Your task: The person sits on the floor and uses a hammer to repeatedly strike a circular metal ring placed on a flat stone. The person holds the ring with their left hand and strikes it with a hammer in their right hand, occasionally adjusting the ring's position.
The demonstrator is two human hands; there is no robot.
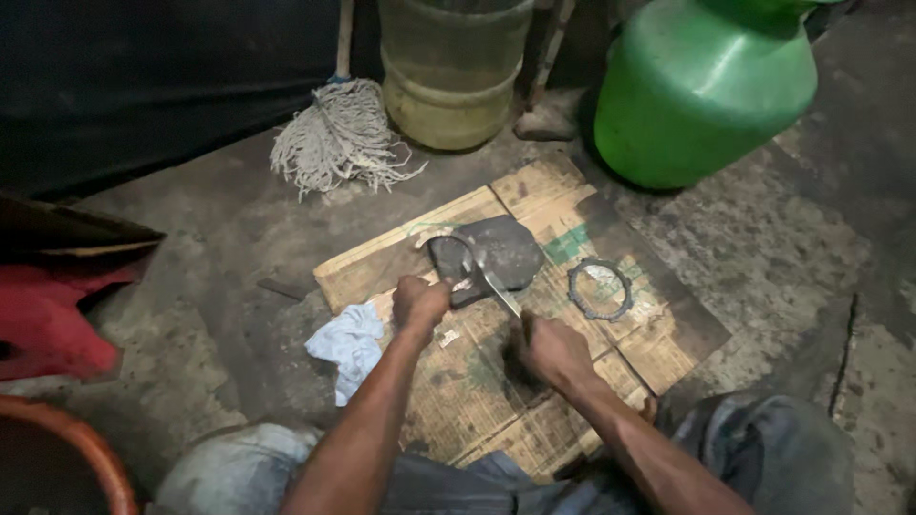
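Kneeling over the flattened cardboard (572, 215), left hand (418, 301) fingers pinning a dark plate (501, 250), right hand (553, 351) gripping a blade (500, 291) that might slip toward those knuckles

Two hands: left hand (420, 303) and right hand (551, 350), at the centre. One flat cardboard sheet (572, 219) on the floor. One dark stone slab (496, 250), one metal blade (496, 286), one toothed ring (600, 289) at three o'clock. One pale blue rag (348, 345) at nine. One mop head (339, 133) at eleven, one yellowish jug (448, 76) at twelve, one green pot (706, 86) at one.
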